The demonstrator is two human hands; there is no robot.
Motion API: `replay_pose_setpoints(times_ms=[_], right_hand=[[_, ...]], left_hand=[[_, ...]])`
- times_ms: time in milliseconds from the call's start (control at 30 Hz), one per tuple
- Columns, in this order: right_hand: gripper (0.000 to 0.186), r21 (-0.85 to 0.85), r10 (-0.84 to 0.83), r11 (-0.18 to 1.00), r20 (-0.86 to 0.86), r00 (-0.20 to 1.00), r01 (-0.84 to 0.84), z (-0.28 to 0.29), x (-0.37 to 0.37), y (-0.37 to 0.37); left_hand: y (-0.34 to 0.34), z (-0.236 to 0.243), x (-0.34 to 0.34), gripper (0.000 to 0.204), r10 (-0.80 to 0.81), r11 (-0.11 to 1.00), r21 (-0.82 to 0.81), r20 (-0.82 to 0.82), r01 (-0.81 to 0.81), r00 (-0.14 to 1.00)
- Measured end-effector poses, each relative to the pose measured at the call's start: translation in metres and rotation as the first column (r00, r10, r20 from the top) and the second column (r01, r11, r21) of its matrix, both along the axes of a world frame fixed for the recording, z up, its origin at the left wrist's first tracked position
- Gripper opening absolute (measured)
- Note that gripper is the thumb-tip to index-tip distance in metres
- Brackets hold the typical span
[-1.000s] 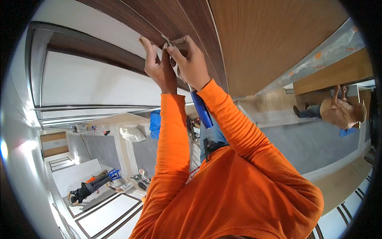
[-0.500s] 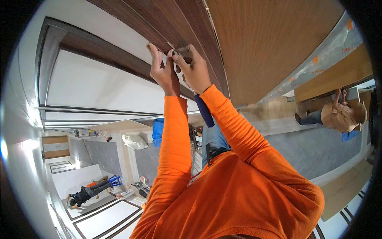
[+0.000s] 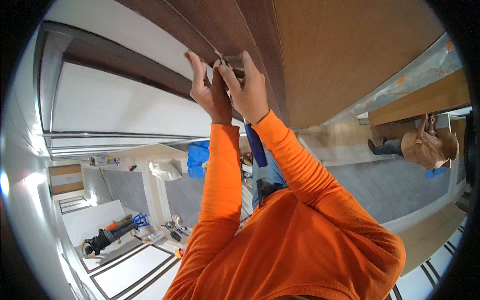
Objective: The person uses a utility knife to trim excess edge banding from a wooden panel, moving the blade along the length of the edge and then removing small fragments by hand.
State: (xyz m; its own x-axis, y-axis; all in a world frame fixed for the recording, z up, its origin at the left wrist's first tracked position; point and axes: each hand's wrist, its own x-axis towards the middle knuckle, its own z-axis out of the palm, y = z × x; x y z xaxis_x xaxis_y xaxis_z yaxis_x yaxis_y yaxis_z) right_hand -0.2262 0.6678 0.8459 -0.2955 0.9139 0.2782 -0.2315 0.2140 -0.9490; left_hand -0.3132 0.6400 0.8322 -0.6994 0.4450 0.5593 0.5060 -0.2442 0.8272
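Observation:
My left hand (image 3: 207, 95) and my right hand (image 3: 247, 92) meet at a seam of the dark brown wood trim (image 3: 255, 30). Thumb and fingertips of the right hand pinch together over a small pale piece (image 3: 221, 57), too small to name. The left hand's thumb and fingertips press in beside it, its outer fingers pointing up against the trim. A tool with a dark blue handle (image 3: 256, 146) hangs below my right wrist; its upper part is hidden behind the hand, so I cannot tell what holds it.
A broad brown wood panel (image 3: 345, 55) joins the trim on the right, edged by plastic sheeting (image 3: 385, 92). White wall panels (image 3: 125, 100) stand left. A co-worker (image 3: 425, 147) is at the far right, another person (image 3: 107, 237) at lower left. A white bag (image 3: 165, 170) and blue sheet (image 3: 198, 159) lie below.
Both hands stay together at the seam with small finger movements. The view has shifted slightly, so the trim and panel appear a little further right. The blue-handled tool hangs as before.

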Motion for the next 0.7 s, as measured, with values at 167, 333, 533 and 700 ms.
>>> replay_pose_setpoints(times_ms=[167, 333, 533, 700], right_hand=[[0.025, 0.016, -0.002, 1.000, -0.085, 0.996, 0.004, -0.001, -0.004, 0.000], [0.022, -0.032, 0.010, 0.999, -0.089, 0.996, -0.013, 0.000, -0.006, 0.005], [0.019, -0.065, 0.131, 0.987, -0.193, 0.972, -0.146, 0.001, -0.002, 0.005], [0.019, -0.061, 0.136, 0.987, -0.152, 0.979, -0.147, 0.004, 0.002, 0.008]], left_hand=[[0.004, -0.001, -0.004, 0.066, 0.072, 0.997, 0.007, -0.136, -0.072, 0.988], [0.003, 0.005, 0.005, 0.061, -0.023, 1.000, 0.007, 0.033, 0.023, 0.999], [0.004, -0.002, -0.008, 0.065, -0.029, 0.998, 0.063, -0.016, 0.030, 0.999], [0.006, -0.004, -0.005, 0.062, -0.048, 0.997, 0.068, 0.044, 0.045, 0.998]])
